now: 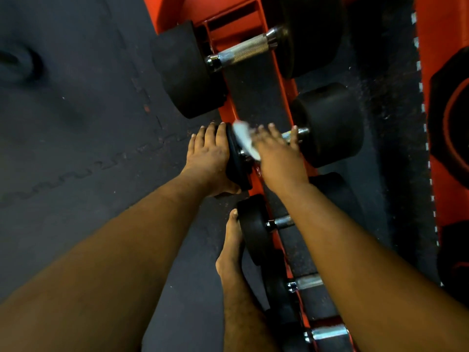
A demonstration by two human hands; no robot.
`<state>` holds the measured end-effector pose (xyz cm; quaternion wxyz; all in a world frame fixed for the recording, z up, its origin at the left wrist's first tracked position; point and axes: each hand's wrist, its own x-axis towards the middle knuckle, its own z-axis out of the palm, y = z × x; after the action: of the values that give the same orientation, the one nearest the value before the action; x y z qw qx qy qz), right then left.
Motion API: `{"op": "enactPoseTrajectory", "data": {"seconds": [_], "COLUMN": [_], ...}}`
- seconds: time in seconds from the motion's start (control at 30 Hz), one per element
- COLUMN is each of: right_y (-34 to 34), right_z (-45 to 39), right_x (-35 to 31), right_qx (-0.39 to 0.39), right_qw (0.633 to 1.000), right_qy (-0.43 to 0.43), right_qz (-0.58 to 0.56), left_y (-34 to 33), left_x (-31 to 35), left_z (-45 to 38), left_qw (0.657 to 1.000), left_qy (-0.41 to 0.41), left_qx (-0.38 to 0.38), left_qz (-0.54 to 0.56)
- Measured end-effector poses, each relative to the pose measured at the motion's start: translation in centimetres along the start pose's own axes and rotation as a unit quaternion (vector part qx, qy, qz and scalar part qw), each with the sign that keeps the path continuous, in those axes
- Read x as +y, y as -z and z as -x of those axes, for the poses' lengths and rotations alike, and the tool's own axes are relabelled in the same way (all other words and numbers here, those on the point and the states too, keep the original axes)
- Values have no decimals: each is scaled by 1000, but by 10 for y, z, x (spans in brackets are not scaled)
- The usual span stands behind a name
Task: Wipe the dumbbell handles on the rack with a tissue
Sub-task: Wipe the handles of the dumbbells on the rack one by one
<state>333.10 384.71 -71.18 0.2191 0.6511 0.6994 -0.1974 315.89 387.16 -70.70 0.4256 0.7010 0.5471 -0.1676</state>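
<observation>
An orange rack [236,29] holds several black dumbbells with chrome handles. My left hand [208,153] grips the near black head [237,163] of the middle dumbbell. My right hand [276,156] lies over that dumbbell's handle, fingers curled round it with a white tissue [245,139] under the palm. A short piece of the chrome handle [299,133] shows past my fingers, beside the far head [330,123]. A bigger dumbbell with a knurled handle [243,50] sits further up the rack.
Smaller dumbbells [253,227] lie nearer me on the rack, partly under my right forearm. My bare foot [231,245] stands on the dark rubber floor [76,123] beside the rack. More orange frame and black weights [449,118] are at the right.
</observation>
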Motion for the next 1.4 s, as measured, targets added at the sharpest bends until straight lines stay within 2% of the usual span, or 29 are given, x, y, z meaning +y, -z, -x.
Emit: {"op": "enactPoseTrajectory", "data": {"seconds": [0.1,0.2,0.23,0.27,0.3,0.33,0.4,0.43,0.47,0.5,0.53,0.57,0.63,0.7,0.77,0.83,0.9,0.97,1.03,1.1,1.23,1.27,1.33,1.4], "right_y": [-12,-16,-16,-14,-9,1,13,45,46,48,50,62,78,106,135,164,199,225,256,278,335,344,362,378], "right_z": [16,44,57,69,81,94,110,131,136,143,146,156,172,193,216,241,267,289,315,335,393,404,428,453], "right_x": [-12,-14,-12,-12,-13,-18,-28,-36,-42,-48,-52,-57,-65,-71,-75,-78,-80,-81,-86,-88,-99,-102,-111,-121], "right_qx": [-24,-17,-14,-3,9,32,25,23,11,1,-12,-18,-28,-2,35,60,89,89,71,84,130,138,159,187], "right_qw": [998,997,994,979,942,887,746,667,601,554,530,523,537,565,613,644,649,651,669,688,686,704,763,787], "right_qy": [64,61,36,-7,-69,-141,-254,-284,-312,-326,-331,-324,-303,-283,-264,-244,-243,-249,-239,-231,-247,-232,-172,-91], "right_qz": [-3,-52,-104,-204,-327,-440,-614,-689,-736,-766,-781,-788,-787,-775,-744,-723,-716,-712,-700,-683,-672,-657,-602,-581], "left_y": [0,2,4,6,8,10,3,24,17,18,16,24,33,51,73,99,130,156,187,210,254,260,271,275], "left_x": [-2,-5,-4,-4,-1,3,12,24,29,35,38,43,49,53,55,57,63,68,75,81,101,106,117,131], "left_z": [3,14,22,30,41,54,74,105,111,122,128,142,161,182,207,235,270,299,333,357,427,441,471,498], "left_qw": [1000,999,999,998,996,994,983,972,951,927,901,885,877,885,898,917,934,946,953,948,936,935,936,937], "left_qy": [-6,-10,-3,4,10,14,23,32,51,70,81,75,54,36,26,5,-8,-27,-40,-47,-79,-87,-104,-104], "left_qx": [10,11,11,10,11,12,2,-5,-25,-40,-54,-61,-44,-9,22,38,53,62,67,61,56,62,77,92], "left_qz": [2,28,43,67,88,105,184,234,303,366,423,456,475,464,439,398,353,317,294,308,340,338,328,319]}}
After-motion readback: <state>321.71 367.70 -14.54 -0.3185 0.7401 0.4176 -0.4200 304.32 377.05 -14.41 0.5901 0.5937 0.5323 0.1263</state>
